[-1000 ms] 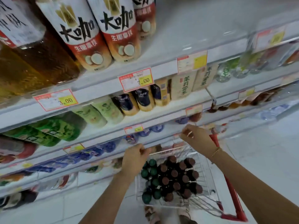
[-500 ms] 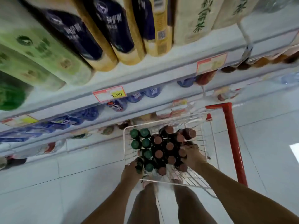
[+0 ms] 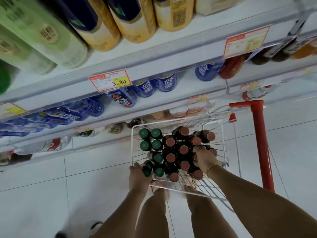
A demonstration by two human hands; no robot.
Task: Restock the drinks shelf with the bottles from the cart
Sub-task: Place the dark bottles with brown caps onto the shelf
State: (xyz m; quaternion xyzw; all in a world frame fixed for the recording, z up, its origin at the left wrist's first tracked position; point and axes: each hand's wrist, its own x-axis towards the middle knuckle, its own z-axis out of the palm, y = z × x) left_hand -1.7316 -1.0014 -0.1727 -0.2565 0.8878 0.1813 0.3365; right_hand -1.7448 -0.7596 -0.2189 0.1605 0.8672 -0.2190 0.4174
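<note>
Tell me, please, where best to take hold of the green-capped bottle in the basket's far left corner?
The bottle stands upright, hemmed by neighbours and the basket wall, so only its top is free: take the neck under the cap, coming straight down.

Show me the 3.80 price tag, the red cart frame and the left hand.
3.80 price tag (image 3: 110, 80): head view, its middle.
red cart frame (image 3: 261, 143): head view, long bar.
left hand (image 3: 138, 177): head view, its back.
</note>
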